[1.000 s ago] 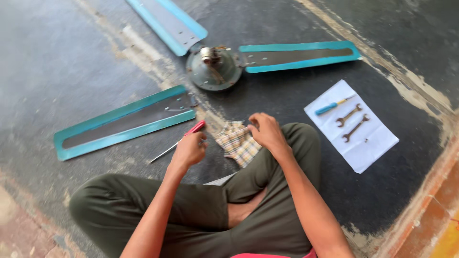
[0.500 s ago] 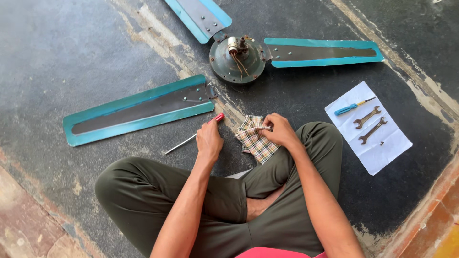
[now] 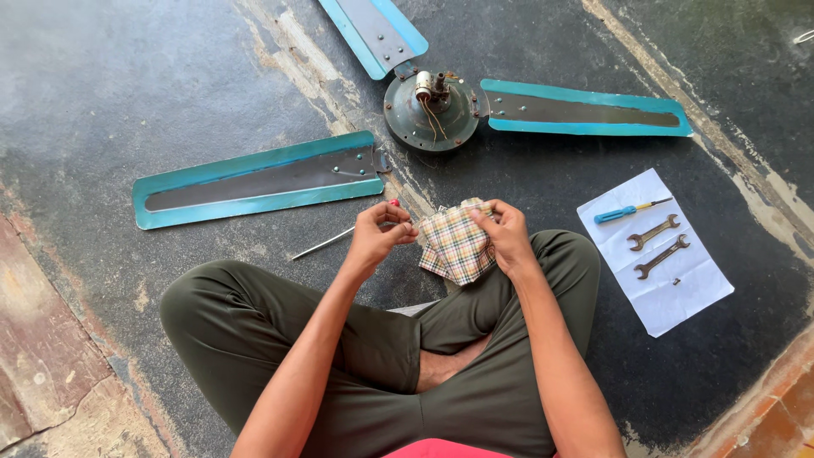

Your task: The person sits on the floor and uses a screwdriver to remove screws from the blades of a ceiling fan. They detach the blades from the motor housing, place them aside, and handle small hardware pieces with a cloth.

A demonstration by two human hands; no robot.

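Observation:
I sit cross-legged on a dark floor. My left hand [image 3: 379,235] grips a screwdriver [image 3: 326,244] with a red handle tip; its metal shaft points down-left to the floor. My right hand [image 3: 504,233] holds up a checked cloth [image 3: 456,246] between both hands, above my knee. Ahead lies a detached teal fan blade [image 3: 259,180]. Beyond it sits the round fan motor hub [image 3: 432,108] with loose wires, two more teal blades [image 3: 585,108] still joined to it.
A white sheet [image 3: 678,293] at the right carries a blue-handled screwdriver [image 3: 627,211], two open-end spanners [image 3: 657,244] and a small bolt. Reddish worn floor borders the left [image 3: 34,339] and bottom right corner.
The view has shifted so the fan sits lower in the picture. Both hands have risen and come together, and the checked cloth is now lifted and held between them.

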